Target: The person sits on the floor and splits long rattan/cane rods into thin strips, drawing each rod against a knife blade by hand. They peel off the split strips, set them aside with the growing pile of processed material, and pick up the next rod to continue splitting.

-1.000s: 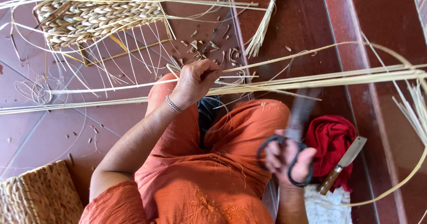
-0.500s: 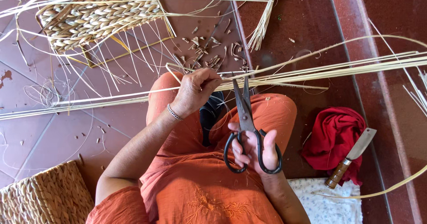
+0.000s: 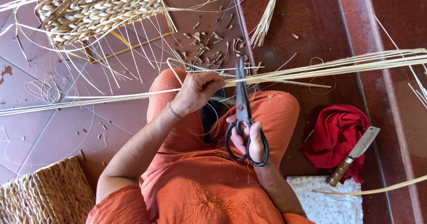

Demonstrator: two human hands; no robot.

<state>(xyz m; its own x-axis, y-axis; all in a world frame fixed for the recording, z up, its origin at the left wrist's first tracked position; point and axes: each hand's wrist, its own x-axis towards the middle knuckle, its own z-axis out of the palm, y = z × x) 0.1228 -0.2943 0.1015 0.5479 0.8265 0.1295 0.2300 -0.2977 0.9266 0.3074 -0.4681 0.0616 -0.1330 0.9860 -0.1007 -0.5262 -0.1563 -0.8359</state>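
Note:
My left hand (image 3: 195, 91), with a silver bracelet on the wrist, grips a long bundle of pale reed strands (image 3: 338, 66) that runs across my orange-clad knees from left to right. My right hand (image 3: 249, 137) holds large black-handled scissors (image 3: 242, 99) by their loops. The blades point up and away from me, with their tips at the strands just right of my left hand.
A partly woven basket (image 3: 93, 12) with loose stakes lies on the red tiled floor at the top left. Cut reed scraps (image 3: 209, 48) litter the floor ahead. A red cloth (image 3: 336, 135) with a wooden-handled knife (image 3: 353, 155) lies at the right. Another woven piece (image 3: 42, 193) is at the bottom left.
My right hand has brought the scissors from beside my right knee up over my lap to the strands. My left hand keeps its grip on the bundle.

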